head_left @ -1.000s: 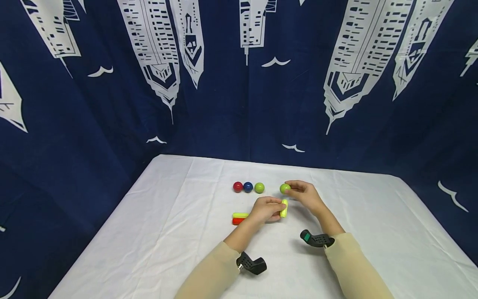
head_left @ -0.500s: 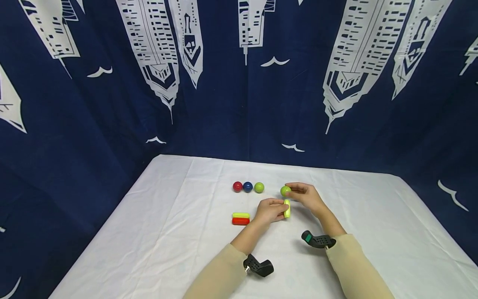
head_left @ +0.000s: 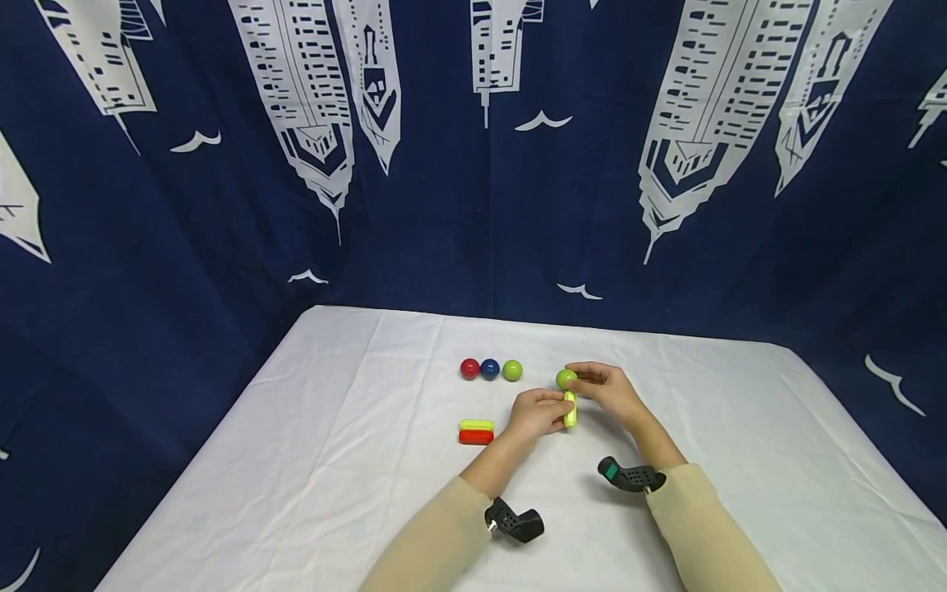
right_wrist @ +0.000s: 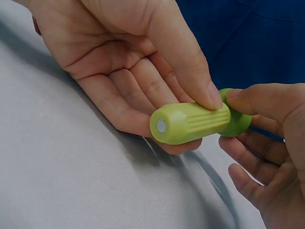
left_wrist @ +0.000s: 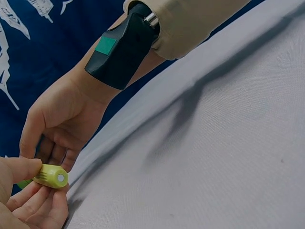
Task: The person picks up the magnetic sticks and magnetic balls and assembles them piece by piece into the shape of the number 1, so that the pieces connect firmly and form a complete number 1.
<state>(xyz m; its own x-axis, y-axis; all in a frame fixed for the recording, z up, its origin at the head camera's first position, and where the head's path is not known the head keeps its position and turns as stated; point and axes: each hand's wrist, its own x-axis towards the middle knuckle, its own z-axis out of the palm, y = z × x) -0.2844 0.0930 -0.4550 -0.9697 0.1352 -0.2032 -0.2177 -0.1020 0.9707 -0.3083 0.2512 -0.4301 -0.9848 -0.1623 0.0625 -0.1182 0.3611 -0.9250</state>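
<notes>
My left hand (head_left: 534,413) pinches a yellow-green magnetic rod (head_left: 570,410) between thumb and fingers; it stands nearly upright in the head view. A pale round dot marks the rod's end (right_wrist: 161,126). Just beyond it, my right hand (head_left: 607,390) holds a green ball (head_left: 565,378) with thumb and fingertips. In the right wrist view the rod's far end meets the ball (right_wrist: 236,121), which the fingers partly hide. The left wrist view has the rod (left_wrist: 51,176) in the lower left corner, with the ball mostly hidden behind it.
Left of the hands, a red ball (head_left: 469,369), a blue ball (head_left: 490,369) and another green ball (head_left: 513,370) form a row on the white-covered table (head_left: 333,493). Nearer lie a yellow-green rod (head_left: 476,425) and a red rod (head_left: 476,437), side by side. Dark blue patterned cloth (head_left: 444,247) hangs behind.
My left hand has moved right with its rod, bringing it up against the green ball. My right hand has lowered the ball slightly toward the rod. The two lying rods are now uncovered.
</notes>
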